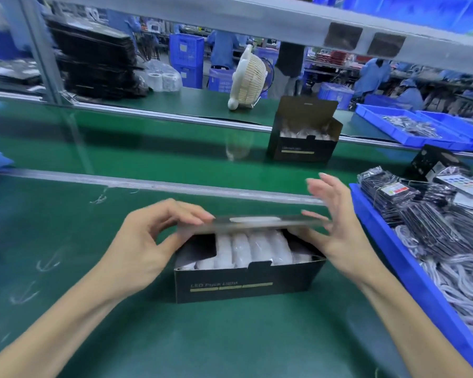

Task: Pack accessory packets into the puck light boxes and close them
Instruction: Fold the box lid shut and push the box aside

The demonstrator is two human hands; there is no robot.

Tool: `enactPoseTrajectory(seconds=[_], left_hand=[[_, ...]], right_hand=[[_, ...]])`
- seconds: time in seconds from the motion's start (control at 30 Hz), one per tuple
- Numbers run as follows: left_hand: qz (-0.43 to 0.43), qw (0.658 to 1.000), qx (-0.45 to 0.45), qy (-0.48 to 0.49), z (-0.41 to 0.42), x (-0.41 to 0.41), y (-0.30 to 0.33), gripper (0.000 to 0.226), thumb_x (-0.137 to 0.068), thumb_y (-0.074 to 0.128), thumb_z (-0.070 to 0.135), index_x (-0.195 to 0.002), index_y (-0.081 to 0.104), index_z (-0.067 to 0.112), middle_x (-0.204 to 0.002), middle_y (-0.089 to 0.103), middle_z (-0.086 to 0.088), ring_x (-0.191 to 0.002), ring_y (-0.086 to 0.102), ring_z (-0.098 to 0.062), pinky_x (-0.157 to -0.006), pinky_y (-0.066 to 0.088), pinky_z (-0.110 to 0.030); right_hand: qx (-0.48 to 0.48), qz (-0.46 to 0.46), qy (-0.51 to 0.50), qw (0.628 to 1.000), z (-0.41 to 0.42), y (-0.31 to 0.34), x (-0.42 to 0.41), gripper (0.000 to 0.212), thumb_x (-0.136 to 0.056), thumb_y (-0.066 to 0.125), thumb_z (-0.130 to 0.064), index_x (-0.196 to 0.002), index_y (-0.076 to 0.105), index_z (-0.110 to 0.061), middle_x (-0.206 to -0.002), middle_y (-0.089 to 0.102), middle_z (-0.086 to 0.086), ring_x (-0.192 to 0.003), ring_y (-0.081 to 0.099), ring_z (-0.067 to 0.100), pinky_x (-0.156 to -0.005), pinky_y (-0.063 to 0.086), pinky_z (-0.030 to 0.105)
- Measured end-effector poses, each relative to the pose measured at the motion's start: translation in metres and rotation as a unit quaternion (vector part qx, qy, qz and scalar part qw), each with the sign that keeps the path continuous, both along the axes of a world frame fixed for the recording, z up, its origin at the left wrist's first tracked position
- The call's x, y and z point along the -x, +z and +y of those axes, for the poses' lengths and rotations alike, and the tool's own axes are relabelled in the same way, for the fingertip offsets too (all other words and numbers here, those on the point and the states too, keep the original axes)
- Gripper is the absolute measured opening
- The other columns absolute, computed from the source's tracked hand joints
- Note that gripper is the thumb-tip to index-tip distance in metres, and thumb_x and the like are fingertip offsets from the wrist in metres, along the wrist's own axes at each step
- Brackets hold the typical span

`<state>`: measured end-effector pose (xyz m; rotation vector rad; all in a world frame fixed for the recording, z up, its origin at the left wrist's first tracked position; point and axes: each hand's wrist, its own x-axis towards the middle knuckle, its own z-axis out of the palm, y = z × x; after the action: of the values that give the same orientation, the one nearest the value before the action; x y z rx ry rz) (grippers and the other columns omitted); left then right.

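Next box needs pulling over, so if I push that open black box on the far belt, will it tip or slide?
The far open box looks wide and low, so it probably slides. Its raised lid flap looks like thin card and would likely bend if pushed.

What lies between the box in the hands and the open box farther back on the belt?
In the head view, only bare green belt and a metal rail lie between the near box and the far box.

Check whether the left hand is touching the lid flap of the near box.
Touching. The head view shows the left hand with its fingers on the left end of the lid flap.
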<state>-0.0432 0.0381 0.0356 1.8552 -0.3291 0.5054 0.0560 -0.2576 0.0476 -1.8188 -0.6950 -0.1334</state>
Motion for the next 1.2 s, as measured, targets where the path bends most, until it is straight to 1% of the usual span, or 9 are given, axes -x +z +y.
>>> enactPoseTrajectory(seconds=[0.07, 0.17, 0.27, 0.33, 0.53, 0.83, 1.0, 1.1, 1.2], left_hand=[[0.021, 0.999, -0.014, -0.033, 0.001, 0.006, 0.0, 0.02, -0.082, 0.08, 0.017, -0.087, 0.066, 0.03, -0.112, 0.075, 0.009, -0.115, 0.068, -0.016, -0.102, 0.051, -0.035], [0.057, 0.997, -0.036, -0.035, -0.002, 0.014, 0.004, 0.042, -0.066, 0.084, 0.058, -0.089, 0.056, 0.035, -0.123, 0.07, 0.008, -0.124, 0.062, -0.018, -0.101, 0.048, -0.043], [0.043, 0.999, -0.031, 0.001, -0.014, 0.018, 0.009, 0.031, -0.07, 0.074, 0.055, -0.086, 0.052, 0.038, -0.119, 0.069, 0.013, -0.116, 0.064, -0.018, -0.098, 0.047, -0.042], [0.043, 0.999, -0.032, -0.006, -0.016, 0.02, 0.009, 0.027, -0.074, 0.072, 0.052, -0.087, 0.053, 0.037, -0.121, 0.068, 0.014, -0.115, 0.063, -0.016, -0.095, 0.046, -0.031], [0.015, 0.994, -0.097, -0.049, -0.009, 0.021, 0.004, 0.027, -0.078, 0.076, 0.04, -0.102, 0.065, 0.034, -0.132, 0.064, 0.011, -0.125, 0.059, -0.019, -0.097, 0.044, -0.017], [-0.026, 0.986, -0.164, -0.036, -0.012, 0.02, -0.001, 0.032, -0.089, 0.063, 0.036, -0.118, 0.074, 0.027, -0.132, 0.066, 0.01, -0.131, 0.055, -0.02, -0.108, 0.04, -0.024], [-0.023, 0.996, -0.09, 0.004, -0.013, 0.016, 0.004, 0.03, -0.088, 0.061, 0.039, -0.114, 0.073, 0.028, -0.119, 0.073, 0.017, -0.116, 0.066, -0.009, -0.096, 0.046, -0.014], [-0.01, 0.997, -0.077, 0.024, -0.015, 0.016, 0.005, 0.03, -0.086, 0.064, 0.045, -0.11, 0.074, 0.03, -0.114, 0.074, 0.016, -0.109, 0.069, -0.008, -0.091, 0.051, -0.018], [-0.014, 0.99, -0.137, -0.033, -0.012, 0.022, 0.0, 0.029, -0.09, 0.064, 0.043, -0.111, 0.076, 0.027, -0.127, 0.07, 0.015, -0.13, 0.058, -0.017, -0.106, 0.045, -0.029]], right_hand=[[0.034, 0.032, 0.082, 0.996, -0.002, -0.006, 0.0, 0.059, -0.081, 0.074, -0.044, -0.131, 0.051, -0.022, -0.131, 0.059, 0.001, -0.126, 0.053, 0.016, -0.099, 0.044, 0.024], [0.075, 0.053, 0.135, 0.986, -0.008, -0.016, 0.006, 0.072, -0.08, 0.06, -0.069, -0.126, 0.059, -0.013, -0.136, 0.053, 0.005, -0.133, 0.045, 0.023, -0.107, 0.037, 0.034], [0.045, 0.078, 0.152, 0.984, -0.014, -0.021, 0.015, 0.091, -0.076, 0.049, -0.082, -0.134, 0.05, -0.012, -0.145, 0.045, 0.004, -0.138, 0.038, 0.027, -0.111, 0.031, 0.051], [0.017, 0.082, 0.138, 0.987, -0.013, -0.022, 0.022, 0.085, -0.076, 0.052, -0.077, -0.132, 0.051, -0.013, -0.145, 0.046, 0.003, -0.137, 0.04, 0.028, -0.109, 0.029, 0.061], [0.026, 0.013, 0.09, 0.996, -0.01, -0.019, 0.042, 0.03, -0.077, 0.067, -0.035, -0.106, 0.065, -0.026, -0.136, 0.055, -0.001, -0.125, 0.052, 0.025, -0.097, 0.044, 0.029], [0.103, -0.056, 0.058, 0.991, -0.013, -0.014, 0.051, 0.035, -0.085, 0.062, -0.034, -0.119, 0.064, -0.03, -0.139, 0.054, -0.01, -0.135, 0.045, 0.018, -0.108, 0.037, 0.026], [0.078, -0.039, 0.022, 0.996, -0.012, -0.007, 0.049, 0.031, -0.088, 0.058, -0.038, -0.118, 0.062, -0.033, -0.13, 0.062, -0.012, -0.124, 0.056, 0.016, -0.101, 0.043, 0.029], [0.081, -0.03, 0.018, 0.996, -0.012, -0.004, 0.05, 0.029, -0.087, 0.058, -0.038, -0.115, 0.063, -0.034, -0.129, 0.062, -0.014, -0.124, 0.056, 0.014, -0.101, 0.043, 0.028], [0.129, -0.06, 0.025, 0.989, -0.016, -0.007, 0.058, 0.029, -0.086, 0.06, -0.036, -0.114, 0.065, -0.032, -0.14, 0.053, -0.016, -0.139, 0.04, 0.013, -0.11, 0.036, 0.03]])
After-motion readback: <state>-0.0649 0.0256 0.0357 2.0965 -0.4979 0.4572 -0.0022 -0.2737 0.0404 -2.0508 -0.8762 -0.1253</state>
